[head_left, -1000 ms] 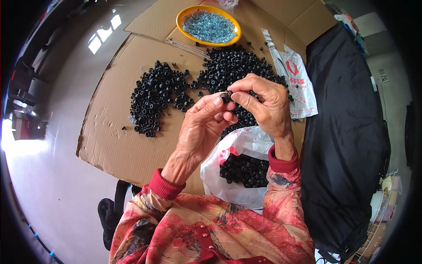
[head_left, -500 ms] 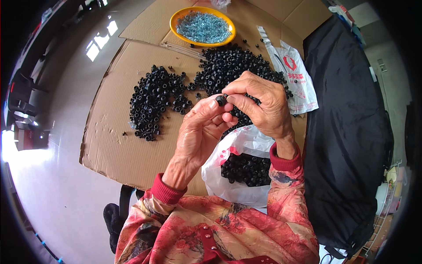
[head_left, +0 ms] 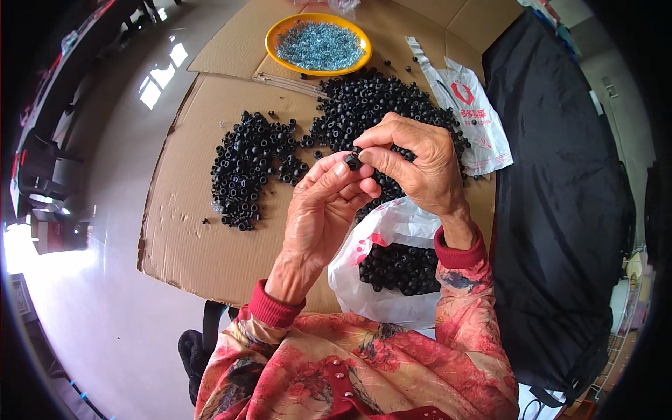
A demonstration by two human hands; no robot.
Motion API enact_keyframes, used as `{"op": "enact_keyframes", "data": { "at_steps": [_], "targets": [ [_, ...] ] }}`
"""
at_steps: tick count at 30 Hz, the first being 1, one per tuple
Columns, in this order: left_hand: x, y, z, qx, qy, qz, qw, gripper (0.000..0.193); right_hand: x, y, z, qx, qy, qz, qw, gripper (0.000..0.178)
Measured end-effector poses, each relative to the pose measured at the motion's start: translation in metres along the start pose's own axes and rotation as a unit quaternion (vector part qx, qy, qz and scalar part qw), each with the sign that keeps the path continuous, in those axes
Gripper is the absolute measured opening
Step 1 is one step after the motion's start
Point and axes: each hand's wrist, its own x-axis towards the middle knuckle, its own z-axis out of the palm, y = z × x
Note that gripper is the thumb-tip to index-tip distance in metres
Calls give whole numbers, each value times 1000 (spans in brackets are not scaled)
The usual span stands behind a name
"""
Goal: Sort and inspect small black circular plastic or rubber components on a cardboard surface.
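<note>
Between the thumb and fingers of my left hand (head_left: 313, 210) is a small black round part (head_left: 352, 162) with a hollow opening. My right hand (head_left: 418, 162) pinches at its upper edge with thumb and forefinger; whether a second tiny piece sits there I cannot make out. Both hands are raised above the cardboard, fingertips meeting. Behind them spreads a large pile of black bead-like parts (head_left: 371, 98), and to the left lies a smaller pile of hollow black parts (head_left: 245, 164). Below my right wrist, an opened white plastic bag (head_left: 344, 276) holds more black parts (head_left: 399, 269).
A yellow dish (head_left: 272, 53) at the far side holds many tiny clear-blue pieces (head_left: 318, 45). A flattened white bag with red print (head_left: 484, 157) lies at the right of the cardboard sheet (head_left: 182, 231). Black fabric (head_left: 553, 217) covers the area farther right.
The whole view has shifted slightly, with the cardboard now a little further right and lower. Both hands keep their pinch on the black round part at nearly the same spot.
</note>
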Motion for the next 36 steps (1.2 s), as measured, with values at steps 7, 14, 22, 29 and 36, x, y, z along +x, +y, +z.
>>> {"op": "enact_keyframes", "data": {
  "at_steps": [7, 14, 22, 29, 36],
  "targets": [
    [2, -2, -1, 3, 7, 9, 1000, 20, 0, 1, -2, 3, -2, 3, 1000, 6],
    [2, -3, 4, 8, 22, 5, 1000, 19, -10, 4, -2, -54, 7, -69, 996, 22],
    [2, -2, 6, 17, 39, 16, 999, 18, -11, 2, 5, -160, 32, -134, 977, 33],
    [4, -5, 8, 21, 56, 17, 998, 19, -14, 10, 11, -186, 63, -183, 963, 30],
    [4, -7, 5, 43, 64, 38, 996, 25, -15, 15, 15, -150, 56, -187, 969, 28]
  ]
}}
